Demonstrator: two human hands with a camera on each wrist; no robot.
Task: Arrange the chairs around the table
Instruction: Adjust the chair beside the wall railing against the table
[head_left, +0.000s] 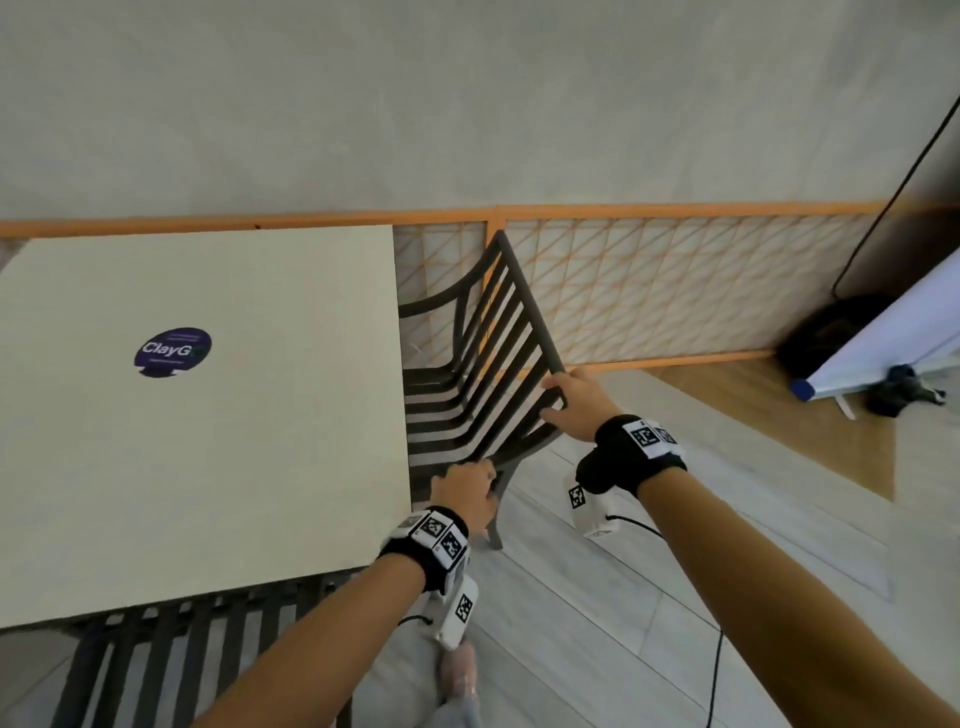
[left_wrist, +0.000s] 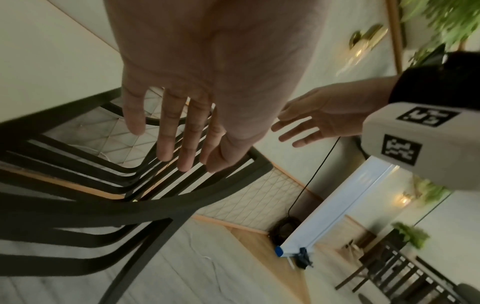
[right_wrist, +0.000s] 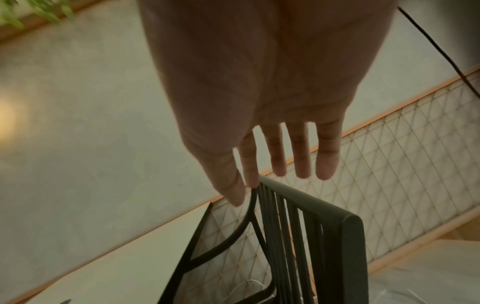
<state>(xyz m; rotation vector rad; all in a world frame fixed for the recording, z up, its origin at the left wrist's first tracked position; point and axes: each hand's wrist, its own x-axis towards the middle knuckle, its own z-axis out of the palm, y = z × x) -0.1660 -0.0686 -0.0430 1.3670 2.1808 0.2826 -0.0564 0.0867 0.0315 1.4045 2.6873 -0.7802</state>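
Observation:
A dark slatted chair (head_left: 483, 364) stands at the right side of the cream table (head_left: 208, 441), its seat partly under the tabletop. My left hand (head_left: 475, 483) is at the chair's near armrest. In the left wrist view its fingers (left_wrist: 166, 144) are straight and spread just above the chair (left_wrist: 130, 207), holding nothing. My right hand (head_left: 553, 399) is at the near corner of the chair's backrest. The right wrist view shows it with straight fingers (right_wrist: 301, 160) over the top rail (right_wrist: 324, 214), the index tip close to the rail's end. A second slatted chair (head_left: 182, 649) sits at the table's near side.
An orange-framed lattice fence (head_left: 675, 291) runs along the wall behind the chair. A white rolled screen (head_left: 883, 338), a black base (head_left: 826, 332) and a black cable (head_left: 909, 171) lie at the right. More chairs (left_wrist: 402, 273) stand further off. Pale floor (head_left: 623, 597) lies to my right.

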